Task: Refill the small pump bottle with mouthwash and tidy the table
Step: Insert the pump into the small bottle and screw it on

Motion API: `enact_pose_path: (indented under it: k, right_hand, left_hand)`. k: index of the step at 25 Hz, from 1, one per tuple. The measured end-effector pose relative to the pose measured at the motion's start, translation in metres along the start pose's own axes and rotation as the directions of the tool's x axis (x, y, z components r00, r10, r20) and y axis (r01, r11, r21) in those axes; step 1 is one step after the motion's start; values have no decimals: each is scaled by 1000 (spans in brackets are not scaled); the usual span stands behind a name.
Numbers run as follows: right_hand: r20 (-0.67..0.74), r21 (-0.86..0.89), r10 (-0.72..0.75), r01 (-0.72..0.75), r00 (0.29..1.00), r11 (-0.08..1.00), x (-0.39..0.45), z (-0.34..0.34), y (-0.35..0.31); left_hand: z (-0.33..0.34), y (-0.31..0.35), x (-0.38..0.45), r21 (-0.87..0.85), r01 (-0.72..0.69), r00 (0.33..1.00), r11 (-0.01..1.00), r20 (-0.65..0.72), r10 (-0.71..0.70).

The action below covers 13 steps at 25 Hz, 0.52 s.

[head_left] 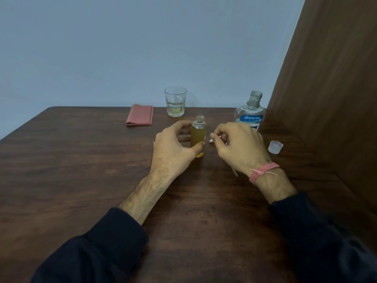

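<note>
A small clear bottle (199,135) stands upright on the brown table (81,170), its neck uncapped, filled most of the way with yellow liquid. My left hand (173,148) grips it around the body. Just to its right, my right hand (237,146) curls around the white pump head, whose tip (211,140) shows by my fingers and whose thin tube (234,171) sticks out below my palm. The large mouthwash bottle (252,113) stands uncapped behind my right hand, with its clear cap (275,147) lying on the table to the right.
A drinking glass (175,102) with a little yellowish liquid stands at the table's far edge. Left of it lies a folded pink cloth (140,117). A brown wooden panel (326,88) rises along the table's right side.
</note>
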State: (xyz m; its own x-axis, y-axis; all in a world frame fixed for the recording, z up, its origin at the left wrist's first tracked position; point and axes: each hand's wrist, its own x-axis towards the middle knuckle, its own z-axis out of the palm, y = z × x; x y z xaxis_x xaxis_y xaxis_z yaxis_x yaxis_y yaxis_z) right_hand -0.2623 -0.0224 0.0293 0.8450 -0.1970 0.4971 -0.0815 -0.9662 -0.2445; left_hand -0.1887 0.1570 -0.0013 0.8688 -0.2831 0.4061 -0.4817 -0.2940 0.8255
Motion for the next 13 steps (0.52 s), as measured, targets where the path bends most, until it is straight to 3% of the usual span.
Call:
enact_pose_path:
  k: [2,5,13]
  right_hand:
    - [84,-77,11,-5,996,997,-1,7,1]
    - [168,-49,58,-51,984,998,-1,13,2]
    - [238,-110,167,-145,957,983,0,14,3]
  left_hand:
    - [1,-1,1,13,7,1000,1000,4,-7]
    - [2,-1,1,18,6,1000,1000,12,-6]
    - [3,-5,2,31,5,1000,999,12,-6]
